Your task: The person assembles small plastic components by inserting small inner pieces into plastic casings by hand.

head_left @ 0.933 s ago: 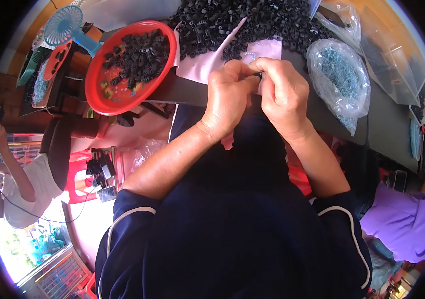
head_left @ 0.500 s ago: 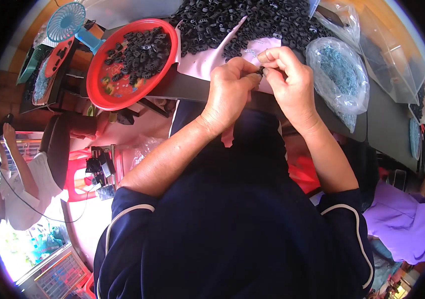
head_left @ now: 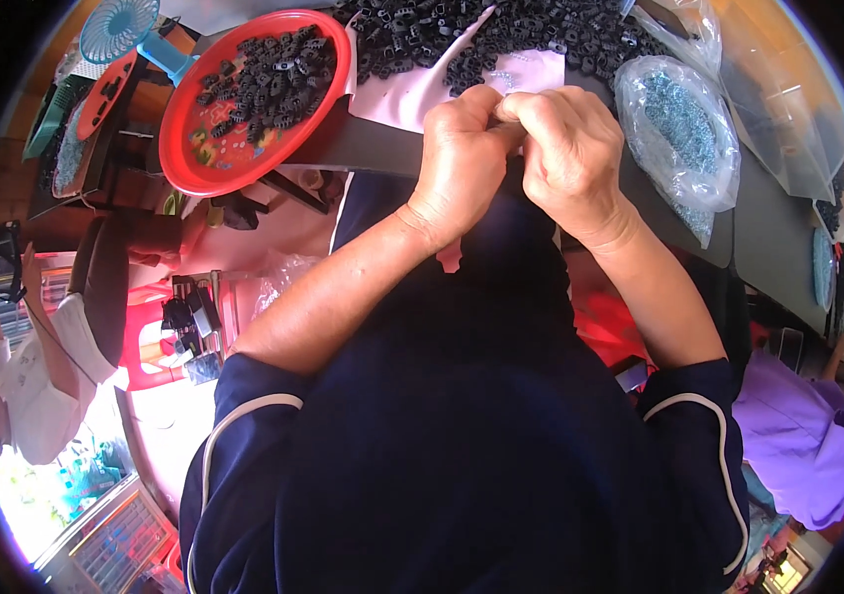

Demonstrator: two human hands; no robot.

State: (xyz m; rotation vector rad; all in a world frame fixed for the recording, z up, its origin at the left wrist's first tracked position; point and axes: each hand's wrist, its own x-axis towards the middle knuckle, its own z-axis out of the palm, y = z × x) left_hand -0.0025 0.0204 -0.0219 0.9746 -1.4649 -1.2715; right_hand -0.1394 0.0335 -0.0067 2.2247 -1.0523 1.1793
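My left hand (head_left: 464, 156) and my right hand (head_left: 574, 156) meet at the table's front edge, both closed with fingertips pressed together. Whatever sits between them now is hidden by the fingers; half a second ago a tiny black piece showed there. Just beyond lies a pink cloth (head_left: 394, 103) with a few tiny shiny pieces (head_left: 504, 79) on it. A large heap of small black plastic parts (head_left: 541, 30) covers the cloth's far side. Right of my right hand, an open clear plastic bag (head_left: 723, 183) holds many tiny silvery-blue pieces (head_left: 677, 119).
A red round tray (head_left: 177, 158) with more black parts (head_left: 279, 84) stands at the left, beside a light-blue fan (head_left: 120, 30). Clear plastic bins (head_left: 783, 129) are at the far right. One person (head_left: 46, 386) is at the left, another in purple (head_left: 803, 436) at the right.
My right hand's fingers have curled in and its knuckles now press close against my left hand. The black piece has gone out of sight. The whole view has shifted slightly.
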